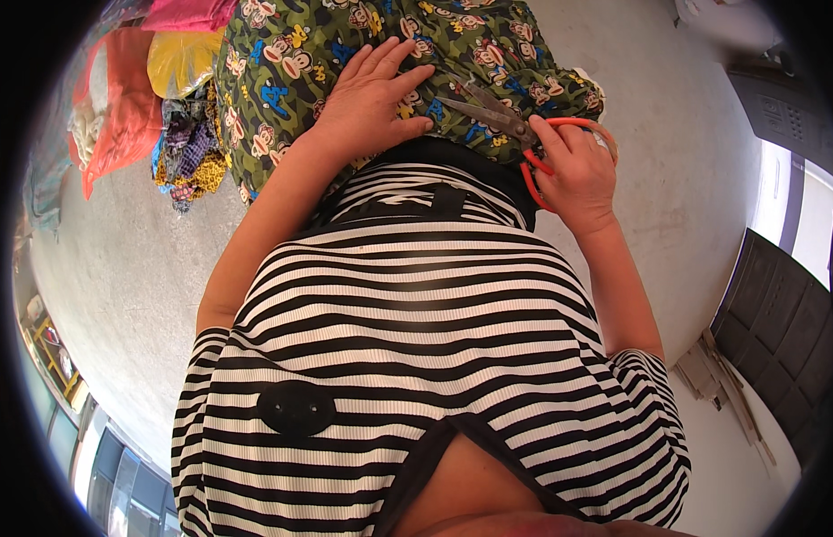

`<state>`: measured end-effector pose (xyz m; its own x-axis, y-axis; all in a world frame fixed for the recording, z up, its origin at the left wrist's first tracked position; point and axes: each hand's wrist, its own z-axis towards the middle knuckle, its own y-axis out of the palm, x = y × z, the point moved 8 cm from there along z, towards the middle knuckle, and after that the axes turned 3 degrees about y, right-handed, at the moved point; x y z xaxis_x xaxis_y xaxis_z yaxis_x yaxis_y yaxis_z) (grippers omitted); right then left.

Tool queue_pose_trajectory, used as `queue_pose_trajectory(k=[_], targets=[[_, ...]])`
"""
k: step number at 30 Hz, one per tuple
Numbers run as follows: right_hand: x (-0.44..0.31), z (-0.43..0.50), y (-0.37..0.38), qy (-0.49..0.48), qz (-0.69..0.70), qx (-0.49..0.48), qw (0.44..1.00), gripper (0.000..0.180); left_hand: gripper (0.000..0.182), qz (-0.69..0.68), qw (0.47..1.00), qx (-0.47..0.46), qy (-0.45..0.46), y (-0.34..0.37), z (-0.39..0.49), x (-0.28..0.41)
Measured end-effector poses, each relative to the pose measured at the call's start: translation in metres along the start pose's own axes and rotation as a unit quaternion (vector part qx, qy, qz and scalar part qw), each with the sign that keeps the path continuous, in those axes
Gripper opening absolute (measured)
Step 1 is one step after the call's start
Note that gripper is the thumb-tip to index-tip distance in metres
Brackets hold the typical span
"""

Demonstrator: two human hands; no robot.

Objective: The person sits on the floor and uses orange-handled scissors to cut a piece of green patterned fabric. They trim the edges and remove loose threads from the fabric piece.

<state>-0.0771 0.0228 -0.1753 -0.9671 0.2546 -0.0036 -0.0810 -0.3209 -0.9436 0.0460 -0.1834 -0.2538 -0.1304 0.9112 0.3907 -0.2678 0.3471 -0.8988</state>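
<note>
Green camouflage fabric with cartoon monkey prints (282, 60) lies spread over my lap and beyond it. On top of this cloth my left hand (372, 101) rests palm down, its fingers apart, holding nothing that shows. My right hand (577, 168) grips a pair of scissors (500, 121) by the orange-red handles. The metal blades are parted and point left over the fabric, towards my left hand but not touching it. The fabric's right edge (594, 97) shows a pale border just above my right hand.
At the upper left, a red plastic bag (124, 101) holding white material stands by a yellow bundle (181, 64), pink material (188, 13) and patterned cloth scraps (188, 148) on the concrete floor (121, 255). Wooden strips (718, 382) lie beside a dark panelled door (779, 329) at right.
</note>
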Motion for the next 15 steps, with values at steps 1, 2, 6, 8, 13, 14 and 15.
queue_pose_trajectory(k=[1, 2, 6, 8, 13, 14, 15], targets=[[0.000, 0.000, 0.001, 0.000, 0.001, 0.001, 1.000, 0.050, 0.070, -0.001, 1.000, 0.001, 0.000, 0.000, 0.000, 0.000], [0.000, 0.001, 0.001, 0.000, 0.001, -0.001, 1.000, 0.051, 0.070, -0.002, 1.000, 0.001, 0.000, 0.000, 0.000, 0.000], [0.000, 0.001, 0.001, -0.006, 0.003, -0.001, 1.000, 0.051, 0.070, -0.002, 1.000, 0.002, 0.000, 0.000, 0.000, 0.000], [-0.001, 0.001, 0.001, -0.007, 0.009, -0.007, 1.000, 0.052, 0.070, 0.004, 1.000, -0.003, -0.002, 0.000, 0.001, 0.000], [0.002, 0.000, -0.001, 0.012, 0.023, -0.004, 1.000, 0.051, 0.073, 0.021, 1.000, 0.000, 0.001, -0.009, -0.003, 0.002], [0.005, -0.001, -0.001, 0.024, 0.030, -0.004, 0.999, 0.051, 0.074, 0.034, 0.999, -0.006, -0.001, -0.012, -0.007, 0.001], [0.007, -0.002, -0.002, 0.029, 0.024, 0.000, 0.999, 0.051, 0.075, 0.039, 0.999, -0.001, -0.003, -0.017, -0.011, 0.001]])
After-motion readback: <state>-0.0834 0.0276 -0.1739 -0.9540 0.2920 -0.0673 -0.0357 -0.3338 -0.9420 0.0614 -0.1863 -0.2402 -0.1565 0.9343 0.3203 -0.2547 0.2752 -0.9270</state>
